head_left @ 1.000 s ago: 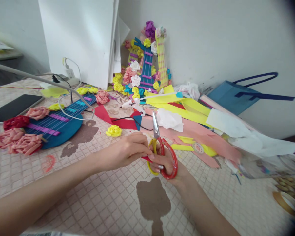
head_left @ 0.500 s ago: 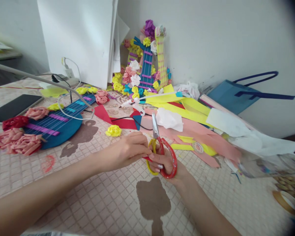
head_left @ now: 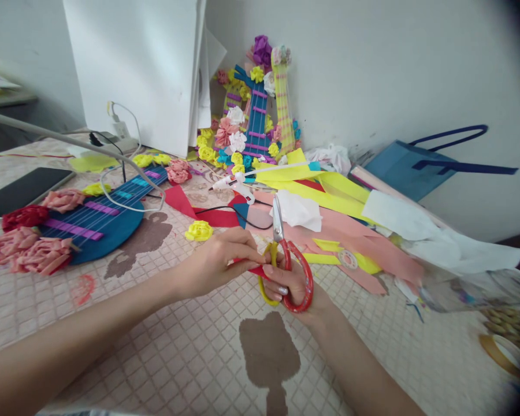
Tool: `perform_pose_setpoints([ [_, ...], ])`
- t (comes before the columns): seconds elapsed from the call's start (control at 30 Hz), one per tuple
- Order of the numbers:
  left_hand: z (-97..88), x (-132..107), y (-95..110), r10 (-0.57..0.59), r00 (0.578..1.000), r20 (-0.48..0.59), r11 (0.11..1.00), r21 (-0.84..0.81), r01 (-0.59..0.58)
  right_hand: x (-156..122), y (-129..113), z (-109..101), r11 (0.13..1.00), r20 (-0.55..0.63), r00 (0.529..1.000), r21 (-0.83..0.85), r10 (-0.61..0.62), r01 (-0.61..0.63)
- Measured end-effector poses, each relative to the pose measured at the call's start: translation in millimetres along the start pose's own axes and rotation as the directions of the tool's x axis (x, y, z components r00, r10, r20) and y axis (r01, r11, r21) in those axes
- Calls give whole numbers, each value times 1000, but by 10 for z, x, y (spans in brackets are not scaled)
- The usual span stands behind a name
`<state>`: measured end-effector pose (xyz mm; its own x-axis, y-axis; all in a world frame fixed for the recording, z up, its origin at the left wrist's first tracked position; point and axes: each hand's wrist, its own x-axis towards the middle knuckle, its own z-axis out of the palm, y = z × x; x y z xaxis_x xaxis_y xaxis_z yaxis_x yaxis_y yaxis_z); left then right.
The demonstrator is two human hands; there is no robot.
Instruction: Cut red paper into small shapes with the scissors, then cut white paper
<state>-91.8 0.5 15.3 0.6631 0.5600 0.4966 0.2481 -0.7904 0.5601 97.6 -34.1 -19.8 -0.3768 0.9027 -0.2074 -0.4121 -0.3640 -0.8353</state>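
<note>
My left hand (head_left: 219, 260) is closed in a pinch on a small strip of red material (head_left: 258, 270); paper or fabric, I cannot tell. The strip's other end lies between the thumb and fingers of my right hand (head_left: 290, 280). Hanging in that same hand are scissors (head_left: 278, 219) with one red and one yellow handle loop, blades pointing away from me and nearly shut. A yellow paper flower (head_left: 199, 230) lies on the table just beyond my left hand. The fingertips partly cover the red strip.
To the left lies a blue guitar shape (head_left: 108, 225) with pink and red flowers. A white glue gun (head_left: 230, 184) rests behind my hands, its black cord looping nearby. Yellow strips (head_left: 329, 185), pink sheets (head_left: 364, 242) and a blue bag (head_left: 411, 170) spread rightward. Decorated guitars (head_left: 258, 115) lean on the wall.
My left fingers have shifted slightly, and more of the red strip shows between the two hands. The scissors remain in my right hand, tilted a little differently.
</note>
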Motion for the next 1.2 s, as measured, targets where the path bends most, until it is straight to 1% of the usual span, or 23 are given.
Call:
perform_pose_setpoints([
  [0.1,18,-4,14,1,1000,-5,999,41,0,11,4,2,999,-58,998,-23,-33,31],
  [0.23,40,-11,45,32,999,-27,994,103,-29,12,7,12,996,-109,992,-62,-65,58],
  [0.33,45,-12,55,33,999,-31,992,123,-29,5,2,16,990,-129,986,-115,-101,87],
  [0.47,32,-5,70,13,1000,-10,991,136,-12,-3,-28,42,972,-166,974,-200,-154,120],
  [0.63,33,-6,96,-3,1000,5,990,140,2,-4,-38,71,961,-172,970,-246,-170,125],
  [0.8,41,-9,108,-74,996,-40,993,88,77,-4,-18,60,973,-164,974,-196,-155,121],
  [0.9,20,3,102,-146,986,-75,989,11,147,-1,-11,42,976,-168,973,-177,-158,127],
  [1.0,6,18,85,-210,975,-79,976,-74,204,2,-4,19,978,-159,976,-165,-152,125],
  [1.07,11,25,72,-221,973,-71,971,-114,212,-1,-2,9,981,-153,978,-153,-144,121],
  [1.2,36,27,63,-188,979,-73,973,-151,175,-14,-14,11,985,-173,977,-138,-124,100],
])
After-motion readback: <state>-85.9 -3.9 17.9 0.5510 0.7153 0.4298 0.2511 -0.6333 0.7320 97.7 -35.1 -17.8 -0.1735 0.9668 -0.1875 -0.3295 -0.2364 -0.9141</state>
